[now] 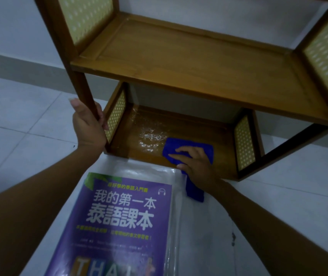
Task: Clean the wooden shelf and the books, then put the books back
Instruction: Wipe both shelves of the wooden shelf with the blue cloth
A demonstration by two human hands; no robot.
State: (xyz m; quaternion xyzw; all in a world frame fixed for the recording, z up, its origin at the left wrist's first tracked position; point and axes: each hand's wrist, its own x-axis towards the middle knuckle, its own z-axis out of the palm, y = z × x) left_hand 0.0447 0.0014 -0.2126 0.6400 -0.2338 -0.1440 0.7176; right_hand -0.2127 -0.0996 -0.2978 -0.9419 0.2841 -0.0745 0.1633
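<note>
Book lying flat on floor at shelf front edge, plastic-covered, likely slippery; best lifting by spine. Right grip pressing soft cloth flat-fingered beside white dust. Left grip clasping shelf's front-left post.

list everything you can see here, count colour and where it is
wooden shelf: one, brown, standing on the floor against the wall
woven side panels: four, yellow, in the shelf's ends
cloth: one, blue, on the bottom board, one end hanging over the front edge
powdery patch: one, white, on the bottom board left of the cloth
book: one, purple cover, in clear wrap, lying in front of the shelf
floor: one, white tiles
wall: one, pale grey, behind the shelf
left hand: one, grips the shelf's front left post
right hand: one, presses flat on the cloth
</note>
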